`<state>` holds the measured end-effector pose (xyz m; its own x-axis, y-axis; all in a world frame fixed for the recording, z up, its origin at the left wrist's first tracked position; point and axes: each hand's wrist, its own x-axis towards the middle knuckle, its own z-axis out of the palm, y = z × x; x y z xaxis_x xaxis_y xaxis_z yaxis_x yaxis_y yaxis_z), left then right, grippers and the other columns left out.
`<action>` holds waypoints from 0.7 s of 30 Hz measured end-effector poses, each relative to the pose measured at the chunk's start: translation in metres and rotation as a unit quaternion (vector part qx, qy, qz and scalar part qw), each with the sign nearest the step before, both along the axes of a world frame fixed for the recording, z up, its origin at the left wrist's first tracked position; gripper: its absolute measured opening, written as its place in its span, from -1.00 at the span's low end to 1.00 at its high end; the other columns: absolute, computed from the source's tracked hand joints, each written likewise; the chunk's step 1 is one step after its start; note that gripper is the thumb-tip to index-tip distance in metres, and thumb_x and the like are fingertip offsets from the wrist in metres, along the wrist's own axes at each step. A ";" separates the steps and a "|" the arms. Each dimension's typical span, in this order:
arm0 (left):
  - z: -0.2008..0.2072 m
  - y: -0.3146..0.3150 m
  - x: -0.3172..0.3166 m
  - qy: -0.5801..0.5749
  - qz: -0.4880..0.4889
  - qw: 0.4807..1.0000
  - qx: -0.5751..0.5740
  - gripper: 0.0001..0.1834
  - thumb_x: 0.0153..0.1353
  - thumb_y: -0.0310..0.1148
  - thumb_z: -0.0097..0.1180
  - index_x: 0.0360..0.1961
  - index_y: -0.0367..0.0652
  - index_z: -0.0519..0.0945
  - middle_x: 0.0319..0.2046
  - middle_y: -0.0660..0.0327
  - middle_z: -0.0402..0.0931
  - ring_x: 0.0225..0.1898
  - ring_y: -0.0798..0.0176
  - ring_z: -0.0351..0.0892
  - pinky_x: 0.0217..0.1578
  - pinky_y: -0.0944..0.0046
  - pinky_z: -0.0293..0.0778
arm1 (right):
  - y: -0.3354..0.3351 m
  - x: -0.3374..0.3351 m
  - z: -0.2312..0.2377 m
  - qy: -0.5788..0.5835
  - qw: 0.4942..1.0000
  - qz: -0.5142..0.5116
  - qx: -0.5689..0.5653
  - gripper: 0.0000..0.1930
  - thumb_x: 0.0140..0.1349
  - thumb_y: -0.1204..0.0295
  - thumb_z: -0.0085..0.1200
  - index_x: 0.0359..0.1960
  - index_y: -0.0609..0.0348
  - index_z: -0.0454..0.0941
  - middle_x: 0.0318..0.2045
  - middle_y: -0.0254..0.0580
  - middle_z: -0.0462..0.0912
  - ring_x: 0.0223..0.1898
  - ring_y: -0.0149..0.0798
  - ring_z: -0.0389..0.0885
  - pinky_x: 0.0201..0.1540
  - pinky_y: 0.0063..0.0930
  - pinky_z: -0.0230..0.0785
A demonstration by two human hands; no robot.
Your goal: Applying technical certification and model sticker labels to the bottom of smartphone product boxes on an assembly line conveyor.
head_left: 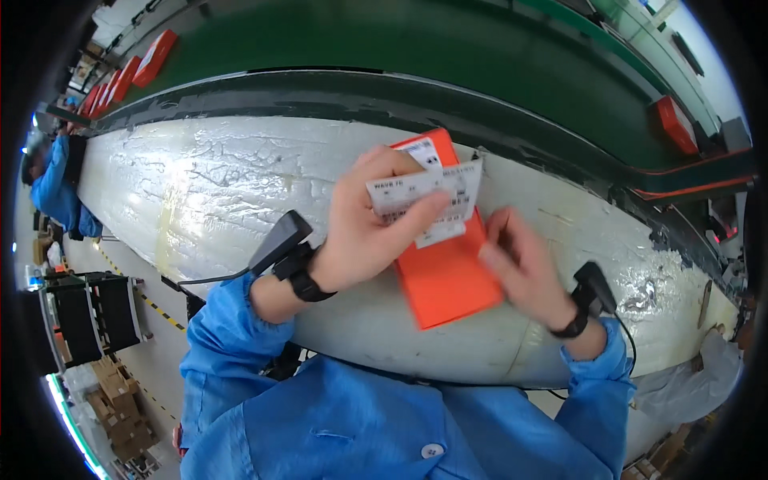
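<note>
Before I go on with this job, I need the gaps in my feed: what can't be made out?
All in the head view:
- Left hand: some fingertips, hidden behind the white label it holds.
- Orange box: underside, facing away; part of its top, covered by label and hand.
- Right hand: motion blur; box contact unclear.
- Co-worker: hands, too small near the dark rim.

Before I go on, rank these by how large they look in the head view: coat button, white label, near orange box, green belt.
Largest to smallest:
1. green belt
2. near orange box, partly covered
3. white label, partly covered
4. coat button
</note>
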<state>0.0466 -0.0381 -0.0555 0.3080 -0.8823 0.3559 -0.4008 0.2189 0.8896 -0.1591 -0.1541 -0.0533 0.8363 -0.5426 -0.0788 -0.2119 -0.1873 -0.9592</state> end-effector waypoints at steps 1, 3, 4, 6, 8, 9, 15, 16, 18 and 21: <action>-0.004 -0.004 0.002 0.014 0.022 1.000 -0.009 -0.75 0.07 -0.43 0.35 -0.25 -0.25 0.58 -0.35 0.16 0.55 -0.34 0.32 0.51 -0.32 0.33 0.42 | 0.014 -0.005 -0.001 0.003 0.996 0.056 0.069 -0.77 0.32 0.31 0.13 -0.26 0.18 0.38 -0.42 -0.36 0.49 -0.38 -0.52 0.43 -0.30 -0.61 0.34; 0.003 -0.007 0.002 0.162 -0.009 0.986 0.047 -0.76 0.07 -0.38 0.34 -0.26 -0.23 0.61 -0.35 0.13 0.56 -0.33 0.20 0.50 -0.26 0.24 0.41 | 0.021 -0.006 0.001 0.003 0.986 0.128 0.109 -0.78 0.35 0.31 0.07 -0.22 0.20 0.38 -0.32 -0.31 0.50 -0.30 -0.48 0.47 -0.22 -0.59 0.38; 0.008 -0.006 0.001 0.163 -0.005 0.985 0.051 -0.76 0.07 -0.38 0.34 -0.26 -0.23 0.61 -0.35 0.13 0.56 -0.33 0.20 0.50 -0.26 0.24 0.41 | 0.016 -0.004 0.001 0.004 0.985 0.131 0.114 -0.78 0.35 0.31 0.07 -0.22 0.20 0.38 -0.32 -0.31 0.50 -0.30 -0.48 0.47 -0.22 -0.59 0.38; 0.013 -0.002 -0.004 0.121 -0.039 0.989 0.074 -0.81 0.14 -0.50 0.29 -0.23 -0.23 0.56 -0.31 0.24 0.54 -0.28 0.44 0.49 -0.25 0.39 0.41 | 0.000 0.004 0.001 -0.094 0.993 0.017 0.070 -0.81 0.35 0.36 0.05 -0.18 0.22 0.40 -0.31 -0.33 0.51 -0.26 -0.46 0.49 -0.19 -0.56 0.38; 0.015 0.002 -0.010 0.080 -0.037 0.994 0.068 -0.79 0.13 -0.48 0.31 -0.22 -0.21 0.57 -0.31 0.24 0.55 -0.25 0.42 0.49 -0.22 0.38 0.41 | -0.008 0.007 0.015 -0.135 0.981 -0.017 0.135 -0.85 0.34 0.43 0.04 -0.15 0.24 0.43 -0.28 -0.34 0.53 -0.25 -0.47 0.52 -0.17 -0.57 0.39; 0.014 0.002 -0.009 0.027 -0.028 0.998 0.058 -0.77 0.12 -0.45 0.32 -0.21 -0.20 0.57 -0.30 0.25 0.56 -0.23 0.40 0.49 -0.19 0.36 0.40 | -0.013 0.009 0.018 -0.128 0.984 0.001 0.123 -0.86 0.35 0.44 0.03 -0.16 0.25 0.45 -0.29 -0.33 0.53 -0.26 -0.48 0.52 -0.19 -0.58 0.39; 0.012 0.001 -0.015 -0.033 -0.023 0.999 0.031 -0.71 0.07 -0.39 0.35 -0.17 -0.14 0.61 -0.26 0.25 0.61 -0.18 0.30 0.47 -0.07 0.27 0.32 | -0.024 0.006 0.024 -0.090 0.993 0.025 0.075 -0.90 0.30 0.49 0.05 -0.24 0.27 0.53 -0.37 -0.35 0.55 -0.34 -0.52 0.53 -0.27 -0.62 0.41; 0.013 0.000 -0.015 -0.033 -0.024 0.999 0.031 -0.71 0.07 -0.39 0.35 -0.17 -0.14 0.61 -0.26 0.25 0.61 -0.18 0.30 0.47 -0.07 0.27 0.32 | -0.027 0.004 0.023 -0.092 0.993 0.043 0.066 -0.90 0.29 0.50 0.05 -0.23 0.28 0.53 -0.36 -0.35 0.56 -0.34 -0.52 0.53 -0.27 -0.63 0.42; 0.015 0.000 -0.014 -0.073 -0.033 0.996 0.034 -0.66 0.06 -0.38 0.34 -0.10 -0.12 0.63 -0.26 0.23 0.62 -0.19 0.30 0.46 -0.05 0.25 0.26 | -0.029 0.002 0.023 -0.095 0.992 0.060 0.056 -0.90 0.28 0.51 0.06 -0.23 0.28 0.54 -0.35 -0.35 0.56 -0.34 -0.53 0.53 -0.27 -0.63 0.42; 0.017 0.001 -0.013 -0.081 -0.031 0.995 0.040 -0.60 0.04 -0.36 0.33 -0.04 -0.11 0.63 -0.26 0.22 0.63 -0.20 0.28 0.45 -0.05 0.25 0.24 | -0.028 0.002 0.026 -0.088 0.987 0.076 0.109 -0.89 0.28 0.51 0.06 -0.23 0.29 0.54 -0.34 -0.34 0.57 -0.35 -0.53 0.54 -0.29 -0.64 0.43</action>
<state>0.0335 -0.0375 -0.0388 0.1960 -0.9256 0.3239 -0.5286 0.1784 0.8299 -0.1572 -0.1823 -0.0273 0.9182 -0.3954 -0.0254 -0.0230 0.0110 -0.9997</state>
